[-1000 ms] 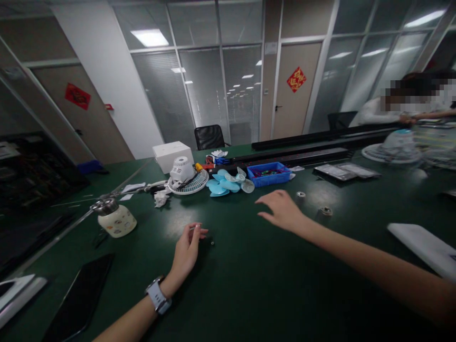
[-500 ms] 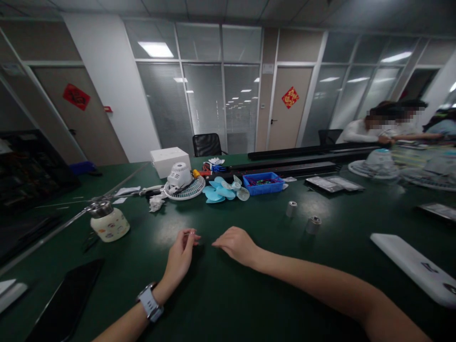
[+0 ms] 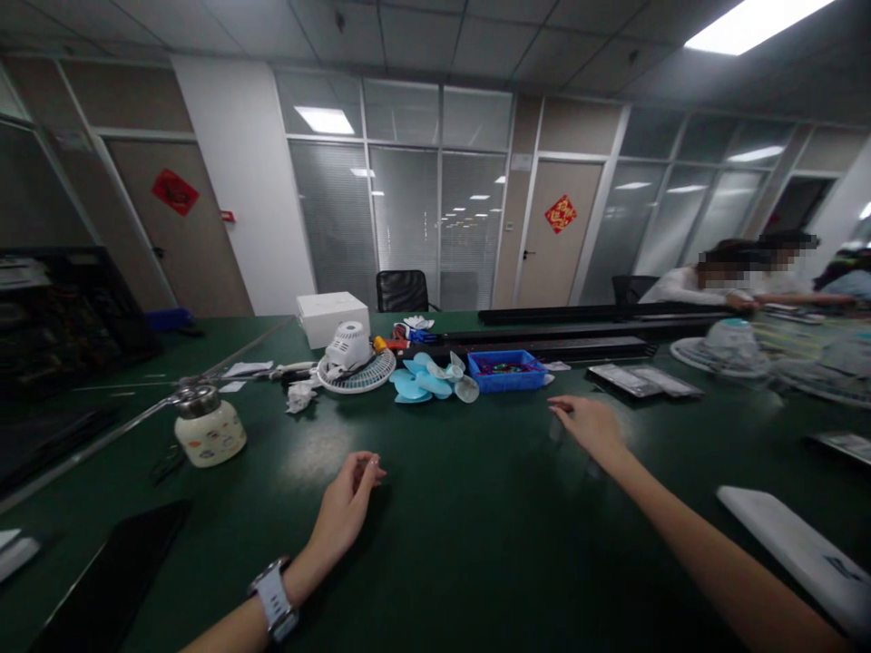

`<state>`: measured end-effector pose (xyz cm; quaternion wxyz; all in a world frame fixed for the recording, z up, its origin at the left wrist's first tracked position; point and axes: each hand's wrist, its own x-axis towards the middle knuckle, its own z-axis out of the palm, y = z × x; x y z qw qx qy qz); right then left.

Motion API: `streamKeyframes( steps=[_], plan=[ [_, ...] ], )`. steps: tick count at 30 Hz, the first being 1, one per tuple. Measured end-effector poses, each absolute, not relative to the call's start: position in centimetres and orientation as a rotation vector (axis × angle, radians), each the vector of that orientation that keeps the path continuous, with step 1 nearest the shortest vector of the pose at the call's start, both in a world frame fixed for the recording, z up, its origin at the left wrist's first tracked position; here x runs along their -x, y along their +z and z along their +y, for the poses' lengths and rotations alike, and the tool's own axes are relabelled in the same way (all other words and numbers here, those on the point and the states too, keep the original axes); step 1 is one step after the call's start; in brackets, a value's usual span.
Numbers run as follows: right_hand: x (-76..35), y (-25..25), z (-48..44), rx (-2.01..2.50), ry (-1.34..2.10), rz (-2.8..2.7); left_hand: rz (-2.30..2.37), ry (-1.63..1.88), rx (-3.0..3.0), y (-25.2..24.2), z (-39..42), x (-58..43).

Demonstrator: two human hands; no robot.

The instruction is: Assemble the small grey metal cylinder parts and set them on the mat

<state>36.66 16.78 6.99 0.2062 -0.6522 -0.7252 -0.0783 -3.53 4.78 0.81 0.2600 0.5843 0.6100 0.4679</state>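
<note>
My right hand [image 3: 591, 430] reaches over a small metal cylinder [image 3: 556, 429] standing on the dark green table, its fingers closed around the top. Beneath the wrist a second metal cylinder [image 3: 593, 468] is mostly hidden. Loosely curled above the table, my left hand [image 3: 349, 494] has nothing visible in its fingers and wears a watch [image 3: 274, 599] at the wrist. Beyond the hands lie blue fan blades [image 3: 425, 377] and a blue tray [image 3: 509, 381] of small coloured parts. A white fan head with its guard [image 3: 355, 372] rests to their left.
A cream jar [image 3: 210, 433] with a metal lid and a dark tablet-like slab [image 3: 112, 580] are at the left. A white case [image 3: 793, 549] lies near my right forearm. Flat metal-topped boxes [image 3: 632, 381] and black rails [image 3: 578, 350] lie farther back. Other people [image 3: 687, 286] sit far right.
My right hand has moved right and away from my left hand, onto the nearer-left metal cylinder. My left hand stays almost in place, while the camera has tilted up slightly.
</note>
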Motion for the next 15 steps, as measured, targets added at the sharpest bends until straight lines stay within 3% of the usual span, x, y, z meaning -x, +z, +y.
streamKeyframes(
  steps=[15],
  plan=[
    [-37.31,6.84,16.64,1.919,-0.235,-1.993,1.602,1.311,-1.567,0.55,4.66,3.41]
  ],
)
